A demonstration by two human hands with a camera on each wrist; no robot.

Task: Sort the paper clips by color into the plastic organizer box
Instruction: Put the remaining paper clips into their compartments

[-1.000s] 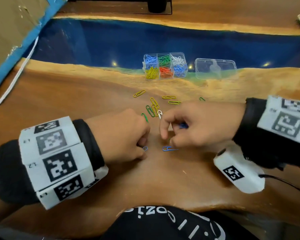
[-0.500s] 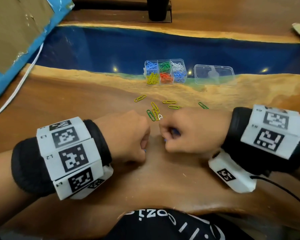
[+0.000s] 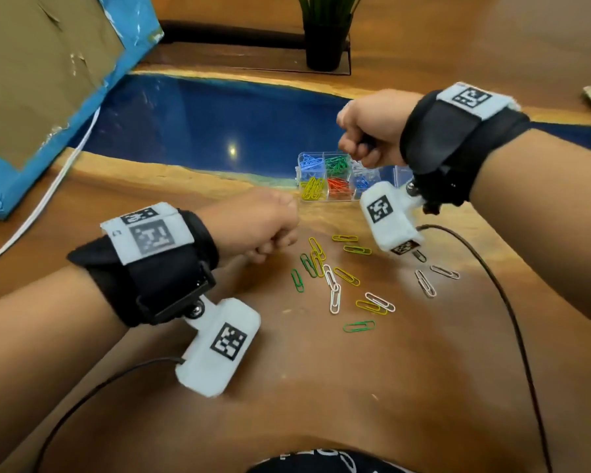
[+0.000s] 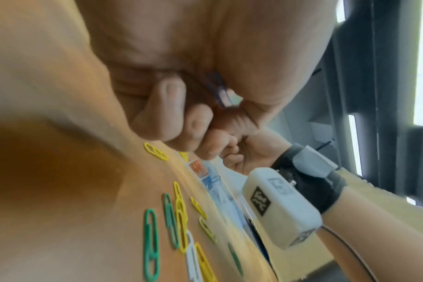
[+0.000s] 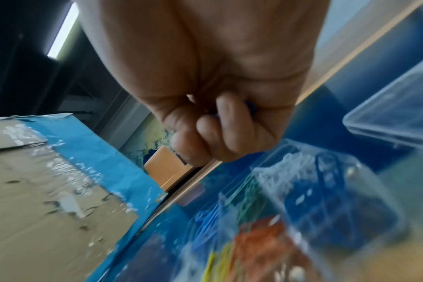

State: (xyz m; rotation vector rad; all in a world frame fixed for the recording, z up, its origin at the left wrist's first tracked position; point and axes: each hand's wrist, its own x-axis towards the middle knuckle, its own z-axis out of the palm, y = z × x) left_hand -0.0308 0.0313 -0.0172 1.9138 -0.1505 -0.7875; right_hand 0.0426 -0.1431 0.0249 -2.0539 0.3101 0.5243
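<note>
With blue clips clenched in both fists, right hand raised at upper right over the organizer box, left hand trailing mid-frame, for dropping.

Organizer box clear plastic; compartments hold blue, green, white, yellow, red-orange clips. Loose paper clips on table: yellow, green, white. Table brown wood with deep blue glossy band, pale yellow-green edge. Wrist straps black, white tags with black square-code patterns. Cardboard sheet tan, bright blue border. Plant pot black, green leaves.
</note>
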